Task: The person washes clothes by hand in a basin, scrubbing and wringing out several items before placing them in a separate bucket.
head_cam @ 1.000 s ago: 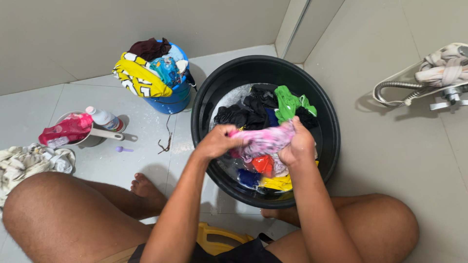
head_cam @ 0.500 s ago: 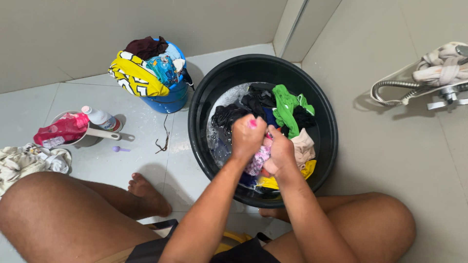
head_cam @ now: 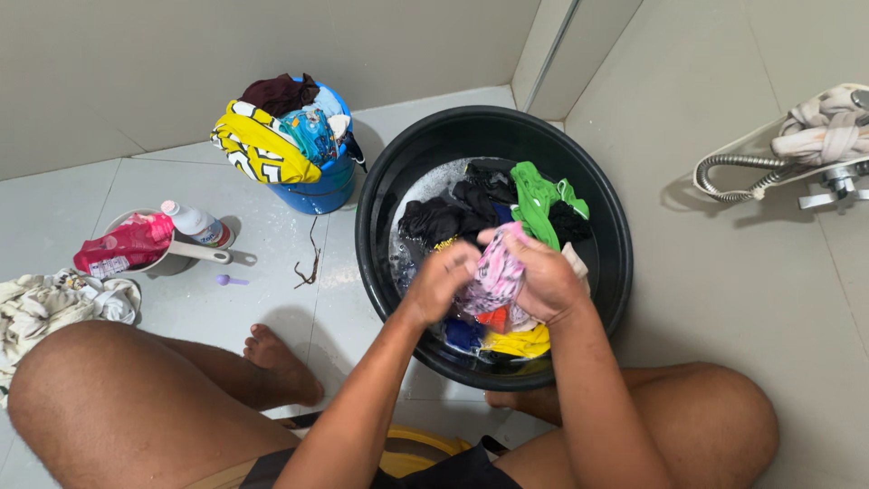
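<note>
Seen from above, a person sits on a pale tiled floor with bare knees spread to either side of a large round black basin. Both hands meet over the basin and grasp one small pink patterned cloth, wet and bunched into a crumpled wad. The left hand is clenched on the cloth's left side, and the right hand is closed over its right side, knuckles up, so the cloth is pinched between them just above the water. Under the hands the basin holds soapy water and a heap of soaking clothes: a bright green garment at the far side, dark black pieces beside it, and a yellow piece, a red piece and a blue piece near the front rim, partly hidden by the hands and forearms. To the left of the basin, touching or just beside it, stands a blue bucket piled with dry laundry, including a yellow printed garment. Farther left a small bowl holds a pink pouch and a white bottle, and a small purple scoop lies on the floor close by. A heap of pale cloth sits at the left edge. At the right, a metal shower hose and a twisted light cloth rest against the wall.
</note>
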